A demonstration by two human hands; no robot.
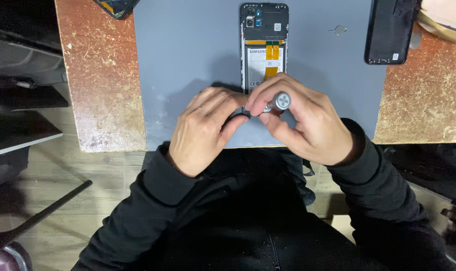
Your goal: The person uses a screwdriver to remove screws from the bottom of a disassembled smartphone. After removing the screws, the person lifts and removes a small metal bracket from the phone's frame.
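The left hand (204,128) is curled at the near edge of the grey mat (188,55) on the worn desk (100,75), its fingertips pressed against the lower end of the opened phone (264,47). Just beside it, a silver screwdriver (278,102) is pinched in the grip of the right hand (308,123), over the phone's bottom edge. Farther right, a black back cover (391,31) is laid on the mat

Smooth matt grey mat (188,55) on rough, worn table (100,75); screwdriver (279,102) shiny metal.
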